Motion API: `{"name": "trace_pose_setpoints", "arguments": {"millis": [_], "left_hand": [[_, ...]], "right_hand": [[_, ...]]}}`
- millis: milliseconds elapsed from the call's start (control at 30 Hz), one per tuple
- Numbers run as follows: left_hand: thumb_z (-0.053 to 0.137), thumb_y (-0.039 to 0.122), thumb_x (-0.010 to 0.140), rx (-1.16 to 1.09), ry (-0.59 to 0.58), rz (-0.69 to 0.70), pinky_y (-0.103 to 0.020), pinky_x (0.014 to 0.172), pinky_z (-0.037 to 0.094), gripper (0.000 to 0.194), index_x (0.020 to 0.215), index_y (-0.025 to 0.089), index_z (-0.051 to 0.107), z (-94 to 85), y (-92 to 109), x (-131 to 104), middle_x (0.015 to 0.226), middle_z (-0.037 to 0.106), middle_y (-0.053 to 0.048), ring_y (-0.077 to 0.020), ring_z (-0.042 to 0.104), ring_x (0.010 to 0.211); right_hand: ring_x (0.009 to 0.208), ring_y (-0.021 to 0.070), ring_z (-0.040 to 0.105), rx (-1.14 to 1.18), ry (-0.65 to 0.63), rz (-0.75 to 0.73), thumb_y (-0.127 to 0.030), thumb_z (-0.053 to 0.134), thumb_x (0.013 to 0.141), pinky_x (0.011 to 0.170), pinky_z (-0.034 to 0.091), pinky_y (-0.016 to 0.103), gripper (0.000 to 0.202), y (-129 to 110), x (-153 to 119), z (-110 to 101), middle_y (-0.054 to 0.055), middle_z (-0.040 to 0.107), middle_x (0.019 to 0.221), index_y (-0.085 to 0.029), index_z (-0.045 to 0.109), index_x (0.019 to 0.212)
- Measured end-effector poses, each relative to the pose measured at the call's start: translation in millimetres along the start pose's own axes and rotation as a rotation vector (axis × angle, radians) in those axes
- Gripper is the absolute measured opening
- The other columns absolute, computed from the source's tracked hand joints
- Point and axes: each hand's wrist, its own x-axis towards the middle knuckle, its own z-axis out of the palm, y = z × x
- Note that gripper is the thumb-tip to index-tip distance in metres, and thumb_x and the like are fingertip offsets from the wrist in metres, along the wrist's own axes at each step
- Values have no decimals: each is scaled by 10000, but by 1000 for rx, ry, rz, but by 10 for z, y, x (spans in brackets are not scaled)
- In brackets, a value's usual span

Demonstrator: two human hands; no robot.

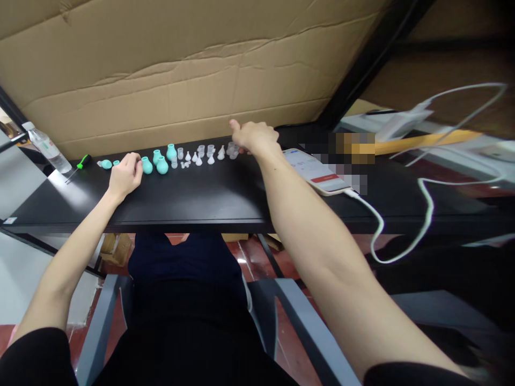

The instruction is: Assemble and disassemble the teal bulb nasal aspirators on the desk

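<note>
**Teal bulbs (162,165) and clear cups (233,151) lined up along the bench (193,198)**

At far left, a water bottle (50,150) near the end of the bench, with a green-handled tool (83,161) just beside; probably parked there to leave the middle free for small parts.

Next, a teal piece (106,164) lying on its side, then the left hand (126,174): back uppermost, fingers curled, fingertips mostly out of sight. Impossible to say whether gripping anything.

Immediately right of that hand, four teal bulbs, the nearest touching or almost touching the thumb side. Set with mouths uppermost, likely for steadiness and a clear view of each rim.

Further right, more clear cups among white funnel-shaped pieces (221,154) and small white pieces (185,165). Funnel-shaped pieces mostly wide end down, presumably to keep from rolling; loosely sorted by kind, perhaps for quick picking by eye.

At the right end of the row, the last clear cups, just left of the right hand (254,138) and partly under it. Thumb pointing out leftward, other fingers bent down and half hidden; hold, if any, impossible to make out.

Beyond, a phone (316,170) on a white cable (380,230), seemingly set aside to charge.
</note>
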Motion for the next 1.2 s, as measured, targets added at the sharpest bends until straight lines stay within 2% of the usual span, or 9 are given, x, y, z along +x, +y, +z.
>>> {"name": "trace_pose_setpoints", "arguments": {"millis": [133, 367, 567, 733, 800, 867, 1000, 1100, 1200], "left_hand": [[394, 420, 1218, -85, 86, -4, -429, 1025, 671, 377, 1302, 220, 702, 6, -90, 88, 1211, 861, -155, -301, 862, 1130], [409, 512, 1177, -91, -13, -9, -461, 1134, 644, 549, 1607, 231, 604, 111, -226, 412, 1275, 850, -127, -326, 854, 1191], [287, 841, 1167, -151, -141, 35, -538, 1206, 617, 806, 1703, 279, 504, 159, -333, 478, 1313, 812, -159, -374, 830, 1226], [240, 868, 1180, -158, 69, -20, -563, 1231, 647, 752, 1576, 322, 574, -56, -624, 617, 1299, 788, -142, -347, 809, 1205], [341, 729, 1220, -118, 219, -110, -584, 1329, 613, 583, 1488, 301, 632, -149, -784, 653, 1404, 761, -157, -346, 774, 1366], [533, 584, 1194, -61, 260, -350, -620, 1359, 599, 391, 1364, 270, 692, -215, -914, 637, 1509, 715, -192, -367, 762, 1429], [739, 470, 1064, 84, 8, -833, -792, 1362, 517, 254, 1067, 216, 733, -290, -976, 470, 1615, 663, -335, -535, 677, 1565], [764, 594, 1048, 1, -163, -602, -784, 1285, 577, 365, 1138, 241, 757, -356, -892, 348, 1496, 802, -277, -497, 702, 1494], [733, 683, 1053, -56, -145, -405, -653, 1207, 656, 455, 1252, 275, 766, -449, -770, 304, 1446, 860, -208, -418, 769, 1354]], "right_hand": [[1452, 498, 805, -10, -8, 1, -624, 284, 1328, 1312, 566, 673, 867, -46, -101, -60, 311, 887, 1092, -9, 891, 1410], [1399, 490, 829, 12, 8, 3, -609, 296, 1327, 1288, 592, 676, 842, -52, -101, -87, 308, 894, 1081, -24, 898, 1387], [1357, 481, 839, 16, -44, -21, -633, 257, 1329, 1308, 574, 674, 892, -58, -129, -147, 306, 886, 1081, -21, 907, 1341], [1333, 463, 842, 18, -12, -7, -628, 280, 1329, 1288, 584, 628, 868, -62, -113, -127, 293, 879, 1046, -22, 900, 1349], [1364, 480, 823, 26, -19, -16, -655, 252, 1326, 1287, 572, 650, 904, -48, -71, -103, 296, 879, 1065, -23, 896, 1373], [1394, 490, 809, 32, -17, -24, -661, 230, 1324, 1290, 565, 666, 921, -37, -41, -83, 297, 882, 1083, -24, 892, 1395], [1404, 490, 816, 39, 24, -21, -613, 265, 1328, 1279, 583, 666, 866, -42, -44, -62, 310, 887, 1134, -22, 895, 1388], [1425, 494, 804, 58, 66, -13, -609, 317, 1324, 1271, 588, 662, 820, -50, -44, -46, 336, 878, 1217, -23, 886, 1402], [1478, 505, 772, 88, 71, -25, -649, 323, 1317, 1300, 562, 671, 840, -51, -36, -40, 365, 853, 1323, -20, 861, 1464]]}}
